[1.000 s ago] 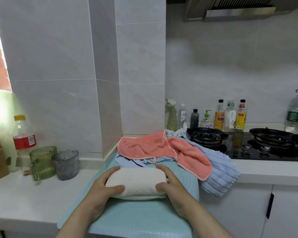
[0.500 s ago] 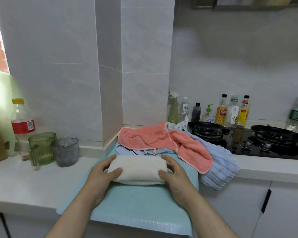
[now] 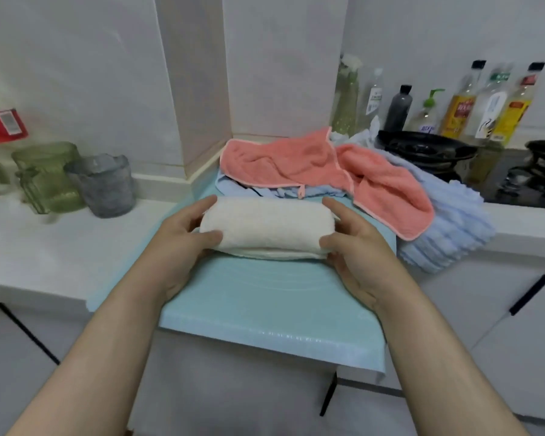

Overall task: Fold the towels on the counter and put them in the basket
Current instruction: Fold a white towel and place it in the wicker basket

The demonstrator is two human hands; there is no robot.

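Head view: the folded white towel (image 3: 266, 226) lies with its long axis left to right on the teal mat (image 3: 265, 306) — a thick, plush bundle, layered edges facing the camera. Left hand (image 3: 177, 247) and right hand (image 3: 357, 250) each grip one end, thumbs on top; fingers beneath are hidden. Behind it lie a pink towel (image 3: 299, 163) and blue towel (image 3: 447, 225).

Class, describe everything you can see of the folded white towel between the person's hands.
The white towel is cream-white, fluffy terry cloth by its look, folded into a thick oblong bundle with rounded ends and layered edges along its near side. It lies crosswise on the teal mat, in front of the pink towel. The left hand grips its left end, the right hand its right end, thumbs in front, fingers behind.
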